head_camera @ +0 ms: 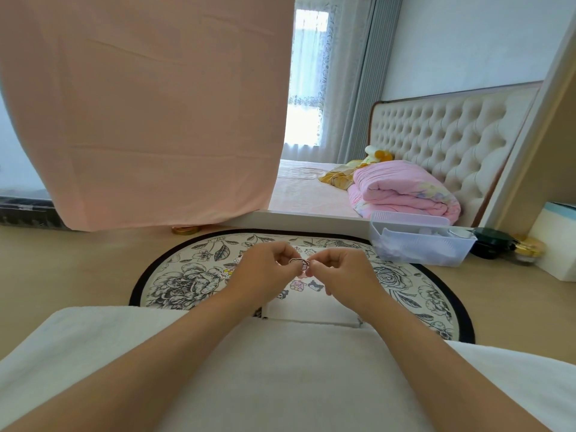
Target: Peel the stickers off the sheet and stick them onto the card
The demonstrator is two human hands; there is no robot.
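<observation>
Your left hand [265, 271] and your right hand [343, 269] meet fingertip to fingertip, and both pinch one small sticker [297, 262] between thumb and forefinger, with the other fingers curled in. The sticker is pale with a dark outline. You hold it over the sticker sheet [304, 284], which lies under your hands and shows several little cartoon figures. Whether the sticker is fully free of the sheet cannot be told.

Closer to you, just beside the sheet, lies the white card [311, 310], partly hidden by your wrists. Sheet and card both rest on a round mat [187, 275] with a black rim and a grey flower print. The mat sits at the middle of the counter [78, 269], reaching to its near edge.

Toward the far right corner stand a clear plastic bin [420, 247], a dark green jar [491, 243], a gold-lidded jar [530, 248] and a white box [554, 244]. At the far edge lies a gold tape roll [186, 229], below a hanging pink cloth [140, 120]. Beyond the counter, a folded pink quilt [405, 190] lies on a bed [299, 188].
</observation>
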